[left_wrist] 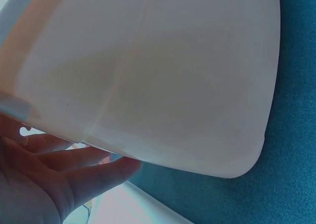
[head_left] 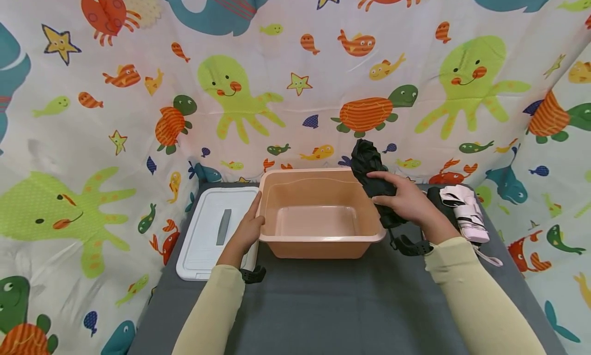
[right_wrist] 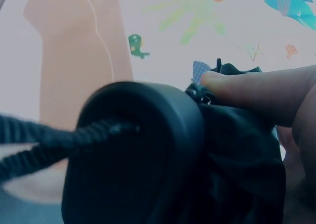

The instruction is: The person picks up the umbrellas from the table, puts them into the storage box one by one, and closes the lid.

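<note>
My right hand [head_left: 406, 201] grips a black folded umbrella [head_left: 369, 162] at the right end of a peach plastic basin [head_left: 323, 250]. The umbrella slants, its top overlapping the basin's back right corner in the head view. Close up in the right wrist view are its rounded handle end [right_wrist: 133, 159], a dark cord [right_wrist: 64, 140] and the thumb [right_wrist: 252, 93] pressed on the fabric. My left hand [head_left: 247, 229] rests against the basin's left side, its fingers [left_wrist: 98, 179] fairly straight along the rim. Nothing lies in the basin.
A white lid [head_left: 198, 237] with a grey handle [head_left: 223, 227] lies left of the basin. To the right are a pink folded umbrella [head_left: 466, 216] and a dark item [head_left: 438, 198] beside it. The grey tabletop [head_left: 323, 309] meets a sea-animal curtain [head_left: 300, 47] behind.
</note>
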`<state>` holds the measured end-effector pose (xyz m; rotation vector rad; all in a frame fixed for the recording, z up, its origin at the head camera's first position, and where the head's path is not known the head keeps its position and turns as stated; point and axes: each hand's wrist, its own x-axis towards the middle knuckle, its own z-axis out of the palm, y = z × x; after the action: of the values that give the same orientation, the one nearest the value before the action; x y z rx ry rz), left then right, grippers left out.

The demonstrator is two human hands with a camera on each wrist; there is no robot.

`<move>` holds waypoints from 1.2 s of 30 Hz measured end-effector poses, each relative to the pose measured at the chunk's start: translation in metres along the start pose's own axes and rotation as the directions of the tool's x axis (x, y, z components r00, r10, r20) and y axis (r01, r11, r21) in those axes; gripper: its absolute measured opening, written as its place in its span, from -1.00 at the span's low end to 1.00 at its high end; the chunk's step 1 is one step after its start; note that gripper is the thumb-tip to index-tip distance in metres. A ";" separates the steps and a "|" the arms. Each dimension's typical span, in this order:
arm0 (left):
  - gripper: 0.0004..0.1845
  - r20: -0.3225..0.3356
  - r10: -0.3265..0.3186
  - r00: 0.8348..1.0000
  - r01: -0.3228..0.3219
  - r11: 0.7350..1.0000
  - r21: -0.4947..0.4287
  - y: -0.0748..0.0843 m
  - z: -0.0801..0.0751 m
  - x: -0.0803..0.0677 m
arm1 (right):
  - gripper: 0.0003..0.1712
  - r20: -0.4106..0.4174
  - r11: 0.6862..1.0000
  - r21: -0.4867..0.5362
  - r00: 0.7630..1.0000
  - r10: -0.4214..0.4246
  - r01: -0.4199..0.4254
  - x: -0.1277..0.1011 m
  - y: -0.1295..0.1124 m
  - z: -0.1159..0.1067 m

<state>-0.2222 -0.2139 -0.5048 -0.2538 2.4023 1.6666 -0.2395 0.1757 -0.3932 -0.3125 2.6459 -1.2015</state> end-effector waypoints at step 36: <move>-0.21 -0.041 -0.018 0.999 0.020 0.999 0.028 0.005 0.002 -0.003 | -0.38 0.273 0.935 -0.253 0.946 -0.176 0.247 0.061 -0.031 0.059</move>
<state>-0.2209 -0.2104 -0.4996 -0.3082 2.4437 1.6332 -0.2775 0.0970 -0.4147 -0.7655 2.6071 -0.7668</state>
